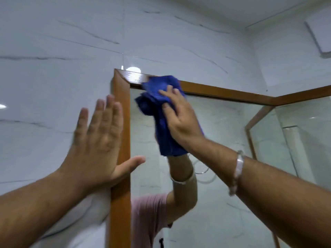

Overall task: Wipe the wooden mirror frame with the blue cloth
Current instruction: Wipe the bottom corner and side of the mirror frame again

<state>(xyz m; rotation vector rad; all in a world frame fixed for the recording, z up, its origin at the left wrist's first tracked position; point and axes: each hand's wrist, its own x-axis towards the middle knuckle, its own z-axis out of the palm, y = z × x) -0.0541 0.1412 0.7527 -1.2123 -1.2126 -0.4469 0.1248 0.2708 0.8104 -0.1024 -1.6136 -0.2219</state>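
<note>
The wooden mirror frame [121, 203] runs up the left side of the glass and along the top toward the right. My right hand [180, 119] grips the blue cloth [161, 90] and presses its upper end against the top rail, just right of the upper left corner. The rest of the cloth hangs down over the glass. My left hand [100, 140] lies flat with fingers spread, its palm on the white wall and its thumb across the left rail.
White marble-look wall tiles [53, 77] surround the mirror. The mirror glass [223, 149] reflects my raised arm, a pink sleeve and a second framed mirror edge at the right. A white vent panel [320, 36] sits high on the right wall.
</note>
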